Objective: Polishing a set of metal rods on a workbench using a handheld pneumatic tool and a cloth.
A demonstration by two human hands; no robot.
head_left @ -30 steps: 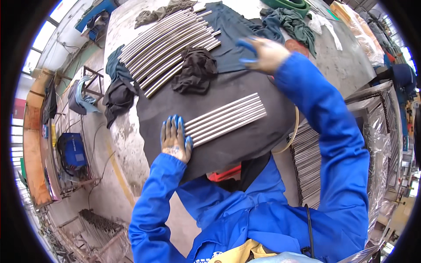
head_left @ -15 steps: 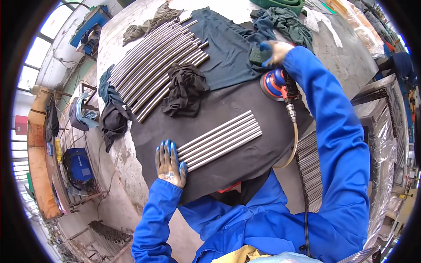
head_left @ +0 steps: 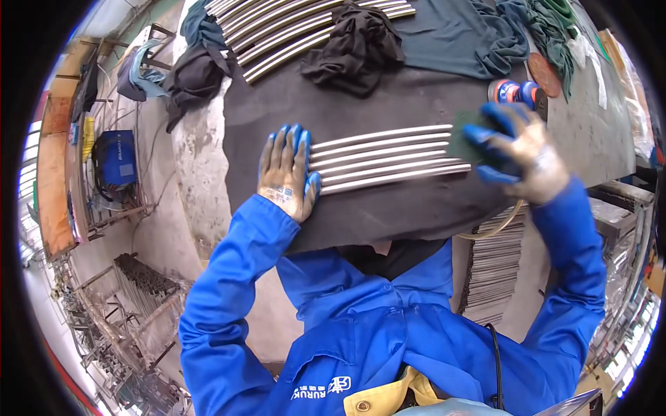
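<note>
The row of rods (head_left: 388, 154) lies flat on the black cloth (head_left: 388, 208), side by side, and serves as the reference for all positions below. The gloved left hand (head_left: 284, 170) is at the left end of the row — palm down, fingers straight and together, thumb beside the nearest rod, nothing grasped. The gloved right hand (head_left: 538, 156) is at the right end, slightly blurred, and holds a green pad (head_left: 460, 135) between thumb and spread fingers; the pad's left edge is at the rod ends, but whether it presses on them cannot be told. Beyond the row lie a crumpled dark cloth (head_left: 357, 48) and, behind it, a second batch of rods (head_left: 291, 45). Beyond the right end are a teal cloth (head_left: 465, 35) and a round sander (head_left: 513, 92) — the sander nearer the row. A pale hose (head_left: 499, 227) curves on the near right side of the row
</note>
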